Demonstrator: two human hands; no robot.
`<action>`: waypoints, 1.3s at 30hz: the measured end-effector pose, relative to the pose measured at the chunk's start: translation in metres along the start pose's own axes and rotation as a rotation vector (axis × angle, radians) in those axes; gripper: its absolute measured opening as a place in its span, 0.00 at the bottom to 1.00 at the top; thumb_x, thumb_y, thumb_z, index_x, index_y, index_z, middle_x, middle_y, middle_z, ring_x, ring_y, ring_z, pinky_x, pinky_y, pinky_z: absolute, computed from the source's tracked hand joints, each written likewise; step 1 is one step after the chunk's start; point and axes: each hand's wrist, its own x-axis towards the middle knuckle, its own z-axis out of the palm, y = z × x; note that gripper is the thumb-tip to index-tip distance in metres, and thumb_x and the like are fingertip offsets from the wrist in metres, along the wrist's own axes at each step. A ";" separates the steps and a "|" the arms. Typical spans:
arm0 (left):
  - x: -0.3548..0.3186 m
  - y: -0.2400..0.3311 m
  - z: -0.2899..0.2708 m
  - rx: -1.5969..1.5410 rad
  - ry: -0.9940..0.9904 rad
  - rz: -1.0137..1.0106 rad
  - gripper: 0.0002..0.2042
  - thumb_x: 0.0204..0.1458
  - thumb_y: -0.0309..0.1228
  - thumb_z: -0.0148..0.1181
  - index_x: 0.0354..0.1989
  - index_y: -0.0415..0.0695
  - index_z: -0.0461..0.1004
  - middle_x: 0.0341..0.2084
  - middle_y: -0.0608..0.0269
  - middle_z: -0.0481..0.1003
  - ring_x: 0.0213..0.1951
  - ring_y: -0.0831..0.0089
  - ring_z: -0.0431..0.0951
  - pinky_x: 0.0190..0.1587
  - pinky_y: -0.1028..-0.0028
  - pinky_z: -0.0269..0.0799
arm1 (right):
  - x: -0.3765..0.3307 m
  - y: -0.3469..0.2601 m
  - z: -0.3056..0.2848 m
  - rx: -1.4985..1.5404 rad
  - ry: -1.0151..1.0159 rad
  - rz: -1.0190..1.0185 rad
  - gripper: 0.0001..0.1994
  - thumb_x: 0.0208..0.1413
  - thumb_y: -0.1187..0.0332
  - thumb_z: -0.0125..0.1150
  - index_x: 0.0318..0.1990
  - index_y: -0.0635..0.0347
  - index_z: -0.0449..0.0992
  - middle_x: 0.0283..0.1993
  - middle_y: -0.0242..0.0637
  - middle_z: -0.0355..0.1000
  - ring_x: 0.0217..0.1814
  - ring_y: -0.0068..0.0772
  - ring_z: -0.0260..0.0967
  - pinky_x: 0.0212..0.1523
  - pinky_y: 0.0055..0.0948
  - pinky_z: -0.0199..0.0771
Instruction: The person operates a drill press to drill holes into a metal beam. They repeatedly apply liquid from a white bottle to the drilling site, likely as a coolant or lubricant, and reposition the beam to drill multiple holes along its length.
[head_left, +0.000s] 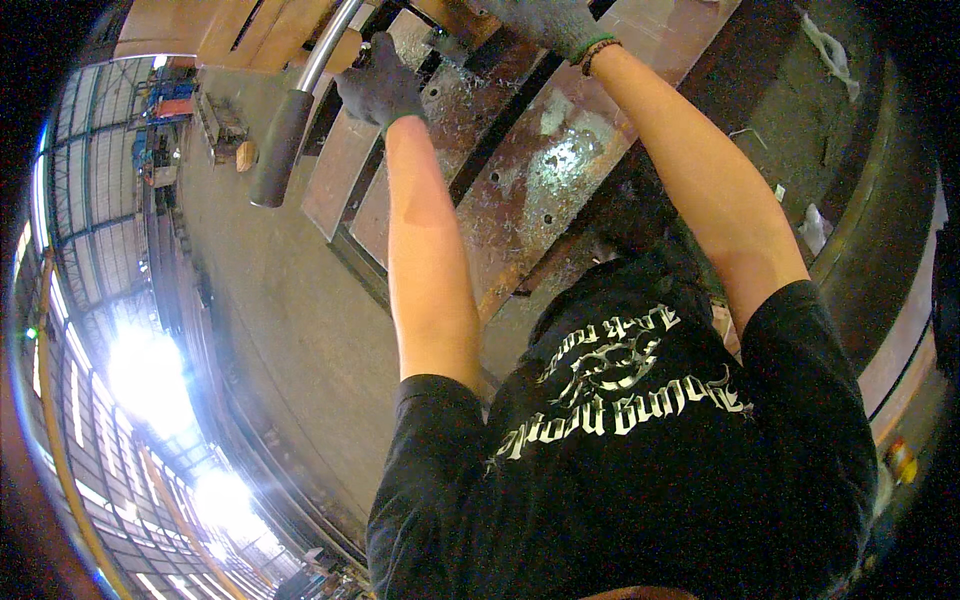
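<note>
Directly under left hand (pixel 380 88) fingers: rusty steel plate (pixel 545 170).

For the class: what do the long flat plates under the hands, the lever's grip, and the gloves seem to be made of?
Flat plates: likely steel, dull brown and rusty, with bright scraped patches and drilled holes. Lever grip: probably dark rubber or foam, matte, on a shiny metal tube. Gloves, as on the left hand: grey knitted fabric, cuffs green-edged.

Both gloved hands, left (pixel 380 88) and right (pixel 548 22), reach forward, arms extended.
</note>
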 end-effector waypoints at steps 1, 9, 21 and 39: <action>0.005 0.005 -0.006 -0.091 -0.137 -0.003 0.22 0.45 0.44 0.74 0.40 0.38 0.79 0.36 0.50 0.83 0.40 0.49 0.83 0.46 0.53 0.77 | 0.000 0.006 -0.001 -0.001 0.019 0.001 0.26 0.65 0.44 0.56 0.54 0.58 0.77 0.47 0.56 0.79 0.49 0.62 0.78 0.49 0.51 0.76; 0.011 -0.005 -0.036 -0.067 -0.303 -0.032 0.27 0.47 0.46 0.74 0.49 0.38 0.79 0.43 0.48 0.83 0.44 0.50 0.83 0.48 0.57 0.76 | -0.004 -0.011 -0.003 0.085 -0.068 0.077 0.28 0.65 0.41 0.54 0.56 0.58 0.76 0.47 0.56 0.79 0.50 0.61 0.78 0.50 0.51 0.76; -0.017 -0.032 -0.029 -0.418 -0.398 -0.025 0.25 0.53 0.43 0.72 0.52 0.40 0.76 0.43 0.50 0.83 0.48 0.52 0.82 0.51 0.57 0.73 | -0.006 -0.019 -0.003 0.060 -0.059 0.099 0.27 0.64 0.42 0.56 0.53 0.59 0.77 0.47 0.56 0.79 0.51 0.60 0.78 0.50 0.49 0.76; -0.055 0.027 -0.060 0.196 -0.614 -0.132 0.26 0.59 0.57 0.57 0.58 0.54 0.80 0.43 0.48 0.84 0.48 0.47 0.83 0.58 0.54 0.72 | 0.004 0.018 0.004 0.194 0.008 -0.007 0.23 0.64 0.49 0.59 0.52 0.61 0.80 0.41 0.51 0.81 0.45 0.46 0.80 0.47 0.38 0.76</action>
